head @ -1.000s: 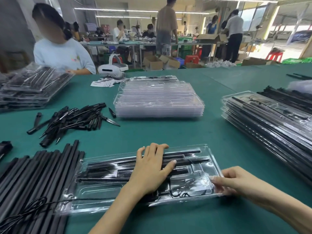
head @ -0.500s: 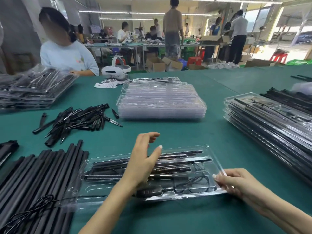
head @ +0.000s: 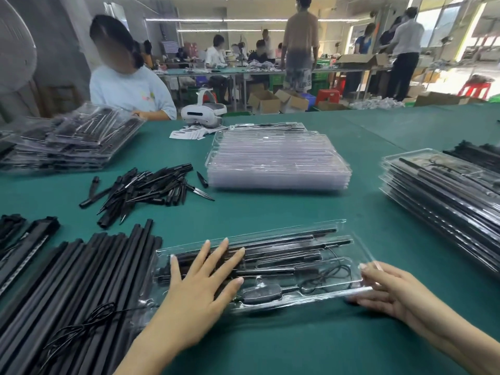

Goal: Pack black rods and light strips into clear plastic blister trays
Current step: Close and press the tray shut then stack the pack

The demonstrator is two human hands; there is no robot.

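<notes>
A clear blister tray [head: 349, 244] lies on the green table in front of me, filled with black rods, a cable and a black controller, its lid down. My left hand [head: 200, 288] presses flat on the tray's left half with fingers spread and straight. My right hand [head: 389, 290] holds the tray's right end, thumb on the lid's edge and fingers under the rim. Long black rods [head: 70, 288] lie in a row at the near left, with a coiled black cable [head: 81, 331] on top.
A pile of short black spikes [head: 143, 188] lies left of centre. Empty clear trays [head: 278, 163] are stacked in the middle, packed trays at the right [head: 443, 198] and far left [head: 67, 139]. A person [head: 127, 87] sits across the table beside a white headset [head: 203, 112].
My left hand lifted off the tray, then came back down flat further to the left on the lid. My right hand stayed at the tray's right end.
</notes>
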